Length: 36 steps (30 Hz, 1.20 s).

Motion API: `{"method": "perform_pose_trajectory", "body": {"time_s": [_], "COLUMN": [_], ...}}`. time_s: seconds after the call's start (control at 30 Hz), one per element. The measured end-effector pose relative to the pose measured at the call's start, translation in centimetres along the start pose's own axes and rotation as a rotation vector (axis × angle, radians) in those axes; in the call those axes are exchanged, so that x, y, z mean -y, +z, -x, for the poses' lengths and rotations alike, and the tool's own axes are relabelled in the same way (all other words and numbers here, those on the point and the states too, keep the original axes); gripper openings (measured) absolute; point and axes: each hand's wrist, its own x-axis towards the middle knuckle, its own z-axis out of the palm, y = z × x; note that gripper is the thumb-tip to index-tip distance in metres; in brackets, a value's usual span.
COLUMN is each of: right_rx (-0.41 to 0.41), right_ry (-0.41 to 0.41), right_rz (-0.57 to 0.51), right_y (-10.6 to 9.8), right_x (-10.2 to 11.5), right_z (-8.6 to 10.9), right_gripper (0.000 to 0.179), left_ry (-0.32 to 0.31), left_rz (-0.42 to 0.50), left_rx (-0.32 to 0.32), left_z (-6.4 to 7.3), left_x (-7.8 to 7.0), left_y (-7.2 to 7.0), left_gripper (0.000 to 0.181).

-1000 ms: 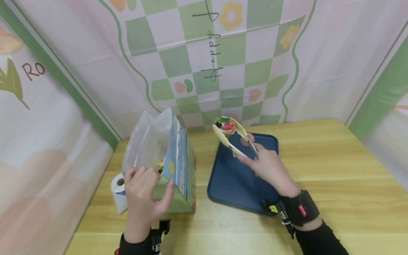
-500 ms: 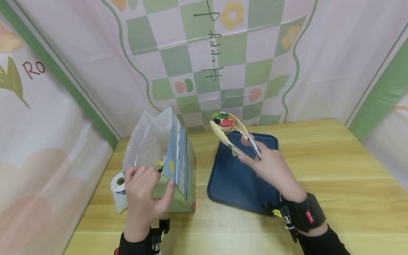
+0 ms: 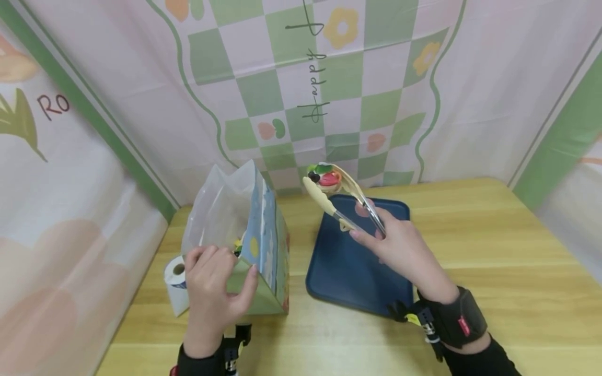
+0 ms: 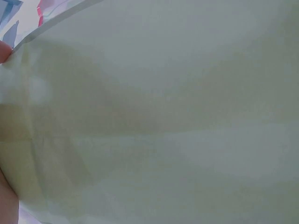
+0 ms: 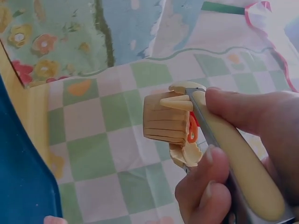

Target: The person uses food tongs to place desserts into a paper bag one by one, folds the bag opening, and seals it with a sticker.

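A person works with both bare hands at a wood-grain table [image 3: 508, 250], seen from above. On the left stands an upright paper bag [image 3: 269, 235], its green and blue panels parted at the top to show a pale lining. The left hand [image 3: 211, 292] hooks its fingers over the bag's near rim, thumb stretched along the edge, most likely to steady the bag and hold its mouth apart. Just inside, a small yellow and green item [image 3: 238, 244] shows, too hidden to name. The right hand [image 3: 402, 248] grips a pair of metal tongs with cream tips [image 3: 321, 196], fingers wrapped round the handles; the tongs are squeezed just narrow enough to pinch a small fruit tart [image 3: 329, 180] by its sides, probably so the red, green and black topping is not crushed. The tart hangs in the air near the far left corner of a navy tray [image 3: 348, 271], right of the bag. The right wrist view shows its ribbed, tan shell between the tips. On the tray's far part, a pinkish round thing [image 3: 361, 210] is partly hidden behind the tongs. A white paper roll [image 3: 176, 295] stands just left of the bag.
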Motion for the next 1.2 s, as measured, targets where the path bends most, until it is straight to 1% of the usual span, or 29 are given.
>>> {"method": "perform_pose_trajectory", "body": {"time_s": [0.2,0.43,0.73,0.87,1.03,1.2], "right_rx": [0.012,0.016,0.024,0.033,0.041,0.059], "right_ry": [-0.024,-0.046,-0.097,-0.104,-0.112,-0.119], "right_rz": [0.006,0.024,0.037,0.044,0.047,0.041], "right_y": [-0.8,-1.5,-2.2,-2.5,-2.6,-2.7], "right_x": [0.7,1.6,2.9,3.6,4.3,4.9], "right_z": [0.2,0.3,0.5,0.5,0.6,0.6], "right_gripper": [0.069,0.067,0.069,0.067,0.059,0.062], "left_ry": [0.0,0.006,0.003,0.002,0.002,-0.002], "left_rz": [0.002,0.005,0.004,0.004,0.003,0.001], "left_rx": [0.001,0.0,0.002,0.004,0.003,0.005], "left_z": [0.0,0.0,0.0,0.0,0.0,-0.1], "left_x": [0.0,0.0,-0.1,-0.1,-0.1,-0.1], "left_y": [0.0,0.1,0.1,0.1,0.0,-0.1], "left_gripper": [0.042,0.041,0.04,0.04,0.04,0.041]}}
